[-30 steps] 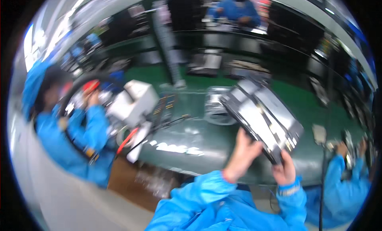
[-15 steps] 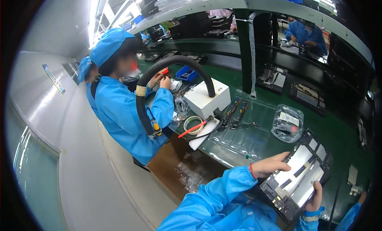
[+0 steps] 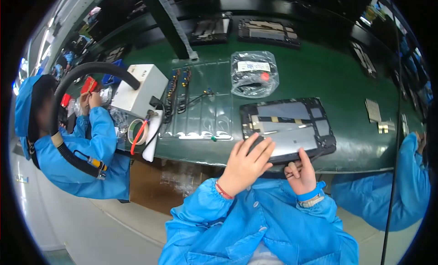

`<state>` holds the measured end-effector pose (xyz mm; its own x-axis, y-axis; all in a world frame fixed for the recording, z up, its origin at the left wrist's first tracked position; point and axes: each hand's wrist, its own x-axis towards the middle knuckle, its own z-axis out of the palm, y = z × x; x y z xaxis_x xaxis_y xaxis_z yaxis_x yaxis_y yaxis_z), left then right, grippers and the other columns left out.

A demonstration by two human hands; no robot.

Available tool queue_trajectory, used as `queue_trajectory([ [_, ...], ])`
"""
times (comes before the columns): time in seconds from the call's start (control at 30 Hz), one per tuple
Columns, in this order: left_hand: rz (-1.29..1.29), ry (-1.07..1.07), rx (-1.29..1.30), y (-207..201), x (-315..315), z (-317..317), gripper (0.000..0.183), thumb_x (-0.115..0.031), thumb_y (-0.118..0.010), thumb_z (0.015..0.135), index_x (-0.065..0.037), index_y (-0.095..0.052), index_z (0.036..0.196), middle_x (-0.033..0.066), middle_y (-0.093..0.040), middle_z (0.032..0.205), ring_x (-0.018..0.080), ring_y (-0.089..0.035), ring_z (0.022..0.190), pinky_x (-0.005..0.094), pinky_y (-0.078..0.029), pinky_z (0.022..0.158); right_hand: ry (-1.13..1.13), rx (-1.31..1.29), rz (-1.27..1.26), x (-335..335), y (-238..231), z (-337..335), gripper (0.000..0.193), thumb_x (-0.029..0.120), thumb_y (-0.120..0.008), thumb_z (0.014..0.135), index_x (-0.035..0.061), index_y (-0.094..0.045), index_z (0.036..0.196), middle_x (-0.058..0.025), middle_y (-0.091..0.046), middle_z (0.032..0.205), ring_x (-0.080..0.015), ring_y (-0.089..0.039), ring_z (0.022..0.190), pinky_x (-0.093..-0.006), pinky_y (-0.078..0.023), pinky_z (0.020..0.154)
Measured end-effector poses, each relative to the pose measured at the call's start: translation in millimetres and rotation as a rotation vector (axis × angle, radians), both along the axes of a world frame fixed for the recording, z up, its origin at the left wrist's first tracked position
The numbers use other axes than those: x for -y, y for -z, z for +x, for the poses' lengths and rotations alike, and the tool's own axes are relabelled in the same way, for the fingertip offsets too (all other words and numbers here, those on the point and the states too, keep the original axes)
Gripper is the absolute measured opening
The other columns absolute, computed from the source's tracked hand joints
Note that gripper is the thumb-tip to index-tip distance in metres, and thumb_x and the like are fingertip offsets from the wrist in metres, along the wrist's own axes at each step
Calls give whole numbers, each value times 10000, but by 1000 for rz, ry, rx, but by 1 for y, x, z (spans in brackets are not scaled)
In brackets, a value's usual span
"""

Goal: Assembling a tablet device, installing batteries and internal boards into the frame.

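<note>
An opened tablet [image 3: 292,114], a black frame with silver panels and a dark strip across them, lies face up on the green bench by its front edge. My left hand [image 3: 246,162] reaches over its near left corner, fingers stretched and palm down, holding nothing; it hides that corner. At the tablet's near edge is my right hand [image 3: 301,176], one digit stretched up onto the rim and the other fingers loosely curled in front of it. A clear plastic bag [image 3: 254,73] with dark contents and a white label sits just beyond the tablet.
On the left stand a white box [image 3: 141,89] with a black hose [image 3: 98,69], a tape roll [image 3: 137,131] and a red-handled tool [image 3: 139,137]. A co-worker [image 3: 73,142] sits there; another's sleeve [image 3: 388,187] is at right. More opened tablets [image 3: 269,31] line the back.
My view has swung to the right and down. The tablet, held tilted in both hands before, now rests on the bench, and my left hand has flattened over its near corner.
</note>
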<state>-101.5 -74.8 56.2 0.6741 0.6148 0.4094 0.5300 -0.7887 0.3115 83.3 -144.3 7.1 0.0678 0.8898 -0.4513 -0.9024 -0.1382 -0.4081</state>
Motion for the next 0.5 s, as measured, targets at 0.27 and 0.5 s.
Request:
queue_trajectory([
  [0.27,33,49,44,29,1,-13,292,-218,-676,693,-145,-590,962,17,-539,1084,259,-473,1093,466,-369,902,-784,201,-36,20,-65,38,355,234,-348,924,-21,-517,1105,-187,-533,1187,-55,-321,449,-243,-378,537],
  [0.5,-51,125,149,26,-11,-19,238,-182,-701,664,-134,-588,867,-17,-555,956,210,-496,1045,490,-308,953,-480,927,511,-95,-113,28,380,309,-371,936,-3,-583,901,0,-447,590,-47,-359,470,-192,-263,432],
])
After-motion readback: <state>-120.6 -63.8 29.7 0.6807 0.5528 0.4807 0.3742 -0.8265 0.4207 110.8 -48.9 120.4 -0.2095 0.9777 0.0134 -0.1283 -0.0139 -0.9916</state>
